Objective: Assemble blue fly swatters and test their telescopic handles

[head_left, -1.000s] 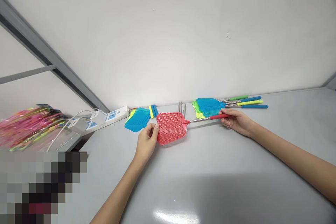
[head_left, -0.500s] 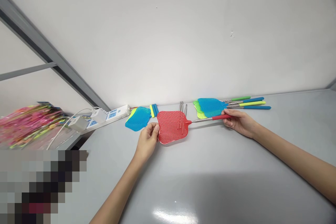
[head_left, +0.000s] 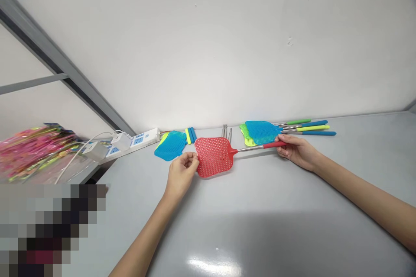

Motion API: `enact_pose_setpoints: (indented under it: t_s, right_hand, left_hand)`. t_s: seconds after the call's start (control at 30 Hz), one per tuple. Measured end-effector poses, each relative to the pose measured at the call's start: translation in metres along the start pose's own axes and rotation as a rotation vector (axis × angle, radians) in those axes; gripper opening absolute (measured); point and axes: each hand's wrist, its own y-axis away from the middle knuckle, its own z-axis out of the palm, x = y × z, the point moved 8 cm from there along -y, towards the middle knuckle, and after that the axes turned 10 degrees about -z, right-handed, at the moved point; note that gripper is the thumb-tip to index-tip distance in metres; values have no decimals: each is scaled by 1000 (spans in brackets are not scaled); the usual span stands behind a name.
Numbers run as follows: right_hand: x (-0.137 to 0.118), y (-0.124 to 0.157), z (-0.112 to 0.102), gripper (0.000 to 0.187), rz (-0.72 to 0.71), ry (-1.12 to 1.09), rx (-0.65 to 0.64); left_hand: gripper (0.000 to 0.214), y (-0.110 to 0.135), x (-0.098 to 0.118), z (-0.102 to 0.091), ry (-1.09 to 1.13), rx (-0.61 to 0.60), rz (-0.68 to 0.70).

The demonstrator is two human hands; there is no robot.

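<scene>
The left hand point(head_left: 181, 176) pinches the left edge of a red swatter point(head_left: 213, 157), its thumb and fingers closed narrowly on the mesh head. The right hand point(head_left: 297, 151) is closed around the swatter's red handle point(head_left: 274, 144). The head sits low on the grey surface point(head_left: 260, 238), and its steel shaft point(head_left: 250, 149) runs toward 3 o'clock.

Clock directions here are taken from the red head, with 12 toward the white wall point(head_left: 195, 52). At 10 o'clock, just beside the left hand, lies a blue swatter head point(head_left: 170, 145) over a yellow head point(head_left: 163, 137). Blue and yellow handles point(head_left: 190, 135) lie near 11 o'clock, and steel rods point(head_left: 225, 131) near 12. At 2 o'clock, a blue head point(head_left: 262, 132) overlaps a green head point(head_left: 247, 135), and their colored handles point(head_left: 307, 127) extend toward 3 o'clock.

At 9 o'clock sits a power strip point(head_left: 136, 145) with white adapters point(head_left: 121, 141) plugged in. Beyond it is a blurred pink bundle point(head_left: 35, 151).
</scene>
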Motion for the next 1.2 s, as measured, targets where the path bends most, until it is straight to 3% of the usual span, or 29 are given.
enact_pose_setpoints:
  t_s: [1.2]
  right_hand:
    - [-1,0,1,20,-15,20,-1]
  left_hand:
    - [25,3,1,1,-5,-13,-39]
